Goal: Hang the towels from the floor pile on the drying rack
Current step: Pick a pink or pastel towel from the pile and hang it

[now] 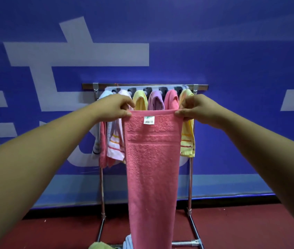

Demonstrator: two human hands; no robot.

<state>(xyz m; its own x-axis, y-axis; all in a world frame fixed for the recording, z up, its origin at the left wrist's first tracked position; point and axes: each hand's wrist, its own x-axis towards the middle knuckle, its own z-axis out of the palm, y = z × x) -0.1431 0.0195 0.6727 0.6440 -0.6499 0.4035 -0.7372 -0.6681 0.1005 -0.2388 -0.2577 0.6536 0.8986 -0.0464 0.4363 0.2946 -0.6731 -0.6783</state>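
Both hands pinch the top hem of a long pink terry towel (153,168), one at each upper corner. The left hand (119,107) has its thumb and curled fingers closed on the left corner, and the right hand (194,109) holds the right corner the same way. Between them the hem is stretched level and taut. A small white barcode label (149,120) sits just under the hem, nearer the left hand.

From the grip the towel hangs straight down as one flat panel, with woven bands across its upper part. Its lower end runs out of the bottom of the view, so whether it reaches the floor cannot be told.

Just behind the hands stands a chrome tube drying rack (88,86), its top rail a little above the knuckles. The held towel hangs in front of the rack's middle and is not draped over it.

On the rail hang, from left to right:
- a white and pale blue towel (103,95)
- a pale pink towel with orange stripes (114,146)
- a plain yellow towel (139,102)
- a lilac towel (156,102)
- a second pink towel (171,101)
- a yellow towel with orange stripes (187,141)

At the rack's foot, just left of the held towel's lower part, an olive-green towel (97,246) and a light blue towel (128,241) lie on the dark red floor (250,230). Behind everything is a blue wall with large white markings (232,51).
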